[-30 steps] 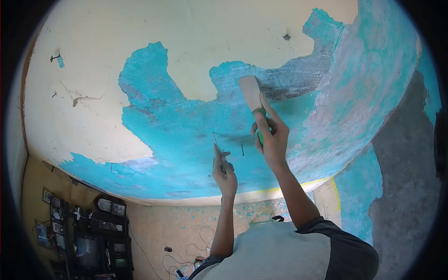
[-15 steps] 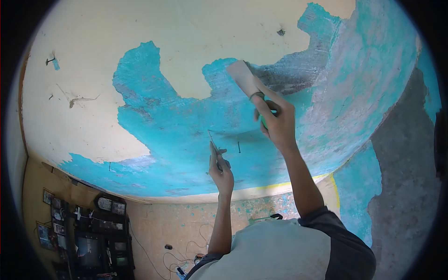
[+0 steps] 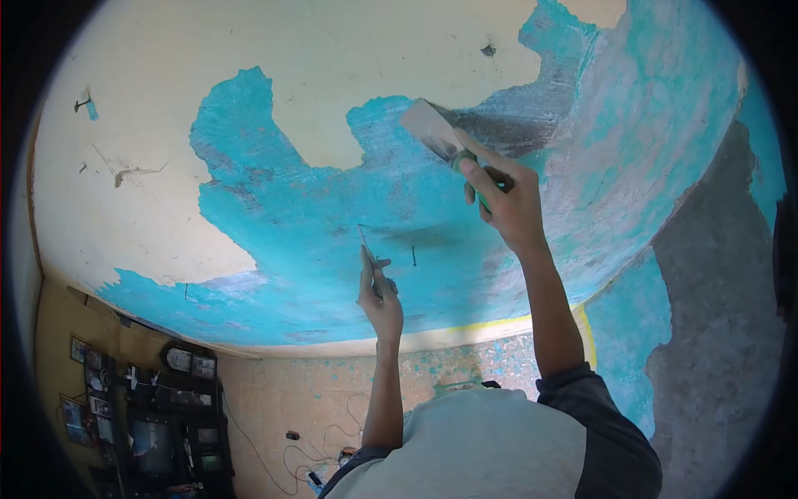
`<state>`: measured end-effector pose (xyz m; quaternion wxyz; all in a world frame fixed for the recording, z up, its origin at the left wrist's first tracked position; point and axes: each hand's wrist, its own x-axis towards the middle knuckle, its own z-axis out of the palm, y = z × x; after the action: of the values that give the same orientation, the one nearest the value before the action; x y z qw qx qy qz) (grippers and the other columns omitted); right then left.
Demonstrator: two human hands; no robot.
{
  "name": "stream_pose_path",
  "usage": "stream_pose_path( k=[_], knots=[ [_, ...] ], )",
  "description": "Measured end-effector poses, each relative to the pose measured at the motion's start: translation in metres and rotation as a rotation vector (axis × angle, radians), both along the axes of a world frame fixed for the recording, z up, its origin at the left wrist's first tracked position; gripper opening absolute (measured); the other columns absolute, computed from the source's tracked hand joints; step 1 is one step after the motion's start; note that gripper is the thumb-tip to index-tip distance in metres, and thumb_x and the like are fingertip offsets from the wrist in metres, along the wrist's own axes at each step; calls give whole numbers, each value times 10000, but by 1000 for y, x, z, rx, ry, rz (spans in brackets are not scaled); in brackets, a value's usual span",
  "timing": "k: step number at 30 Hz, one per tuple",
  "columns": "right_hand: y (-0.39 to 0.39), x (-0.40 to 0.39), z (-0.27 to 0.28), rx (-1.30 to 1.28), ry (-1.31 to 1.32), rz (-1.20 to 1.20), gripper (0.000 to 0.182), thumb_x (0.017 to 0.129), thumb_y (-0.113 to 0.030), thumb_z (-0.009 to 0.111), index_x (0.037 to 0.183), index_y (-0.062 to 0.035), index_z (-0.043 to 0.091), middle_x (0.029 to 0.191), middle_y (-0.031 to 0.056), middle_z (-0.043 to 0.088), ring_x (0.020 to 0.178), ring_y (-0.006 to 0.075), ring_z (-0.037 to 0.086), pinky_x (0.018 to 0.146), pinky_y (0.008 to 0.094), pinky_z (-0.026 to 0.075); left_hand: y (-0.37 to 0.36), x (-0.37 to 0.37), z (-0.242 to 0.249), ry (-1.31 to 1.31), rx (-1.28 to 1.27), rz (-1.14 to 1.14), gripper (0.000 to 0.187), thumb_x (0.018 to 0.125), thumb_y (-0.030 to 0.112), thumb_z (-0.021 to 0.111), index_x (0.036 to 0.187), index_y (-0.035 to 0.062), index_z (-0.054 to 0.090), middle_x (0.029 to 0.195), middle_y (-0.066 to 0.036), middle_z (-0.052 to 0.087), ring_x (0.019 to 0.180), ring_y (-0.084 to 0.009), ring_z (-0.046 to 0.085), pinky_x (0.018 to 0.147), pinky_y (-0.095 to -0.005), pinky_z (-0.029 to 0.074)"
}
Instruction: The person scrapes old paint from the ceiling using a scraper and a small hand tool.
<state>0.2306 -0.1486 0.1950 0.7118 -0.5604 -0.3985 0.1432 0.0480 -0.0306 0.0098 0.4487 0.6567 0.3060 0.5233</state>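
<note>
Right hand: the right hand [image 3: 507, 204], right of centre, is raised on a nearly straight arm, fingers wrapped tight round the green handle of a wide flat metal scraper [image 3: 432, 129], forefinger laid along its neck.
Scraper: the pale, smeared blade sits in the upper middle of the frame, tilted up and left, its edge against the ceiling where cream meets turquoise.
Left hand: the left hand [image 3: 380, 295], in the centre, is lifted with bent wrist, fingers closed on a thin narrow metal blade [image 3: 366, 245] that points up at the ceiling; its tip is at or just under the surface, I cannot tell which.
Ceiling: the rough plaster ceiling [image 3: 274, 208] bears a turquoise coat, streaked and scratched, with smooth cream paint across the upper left and bare grey patches at right.
Hard to make out: the handle is mostly hidden by fingers; the dark shelf of framed pictures [image 3: 141, 399] at lower left is dim and cut by the lens edge.
</note>
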Motion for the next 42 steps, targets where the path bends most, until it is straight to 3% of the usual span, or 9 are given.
stream_pose_path(
  k=[4, 7, 16, 18, 23, 31, 35, 36, 42],
  knots=[
    [-15, 9, -22, 30, -28, -105, 410, 1013, -276, 714, 1407, -165, 684, 633, 8, 590, 473, 34, 392, 420, 231, 267, 2, -2, -3, 0, 19, 7, 477, 1116, 93, 435, 1592, 74, 444, 1066, -85, 723, 602, -41, 468, 521, -245, 405],
    [-20, 8, -6, -50, 2, -61, 418, 1008, -268, 719, 1409, -155, 680, 640, 7, 599, 480, 31, 400, 415, 226, 262, 3, -3, 0, 4, 8, 3, 475, 1118, 98, 437, 1591, 68, 443, 1066, -82, 725, 596, -40, 462, 516, -246, 398],
    [-26, 15, -32, -41, -17, -73, 403, 1017, -249, 714, 1405, -146, 684, 656, 2, 622, 482, 31, 395, 463, 234, 321, -1, 5, 0, -10, -7, 1, 482, 1125, 123, 428, 1605, 81, 422, 1070, -79, 728, 596, -34, 464, 519, -236, 399],
    [-21, 25, -42, -29, -126, -97, 402, 1018, -241, 711, 1402, -125, 683, 707, 21, 656, 525, 42, 462, 495, 243, 366, -3, 4, 1, -13, -31, -1, 480, 1127, 130, 419, 1605, 85, 423, 1076, -82, 729, 600, -31, 469, 519, -235, 403],
    [8, 2, 9, 29, -190, 7, 400, 1010, -221, 714, 1386, -86, 686, 789, 39, 683, 661, 71, 589, 583, 263, 442, -4, 5, -1, -13, -23, 1, 479, 1128, 129, 416, 1604, 83, 424, 1075, -85, 729, 595, -33, 473, 512, -235, 399],
    [-19, 15, -16, -64, -81, -62, 378, 1014, -210, 707, 1385, -138, 700, 689, 5, 640, 514, 33, 425, 472, 232, 325, 3, 1, -3, 1, -5, 2, 477, 1126, 117, 415, 1601, 69, 426, 1050, -78, 718, 591, -35, 463, 511, -236, 396],
    [-2, 0, 18, -52, -117, -4, 387, 1024, -256, 697, 1387, -123, 694, 653, -6, 602, 504, 34, 412, 473, 240, 334, -2, 4, -2, -43, -22, -22, 488, 1120, 86, 407, 1607, 62, 411, 1052, -78, 708, 588, -35, 442, 509, -236, 383],
    [-5, 0, 17, -18, -124, -8, 402, 1028, -287, 694, 1390, -113, 692, 640, -7, 551, 502, 29, 402, 437, 224, 279, -2, 3, -2, -46, -32, -20, 489, 1119, 85, 407, 1607, 60, 409, 1051, -78, 707, 590, -35, 442, 510, -236, 380],
    [-22, 13, -23, -64, -180, -135, 395, 1032, -277, 684, 1403, -141, 686, 639, -14, 554, 504, 30, 387, 446, 231, 289, -2, 9, 0, -56, -44, -18, 490, 1117, 81, 402, 1606, 49, 407, 1036, -79, 705, 604, -38, 451, 515, -237, 384]
  ],
)
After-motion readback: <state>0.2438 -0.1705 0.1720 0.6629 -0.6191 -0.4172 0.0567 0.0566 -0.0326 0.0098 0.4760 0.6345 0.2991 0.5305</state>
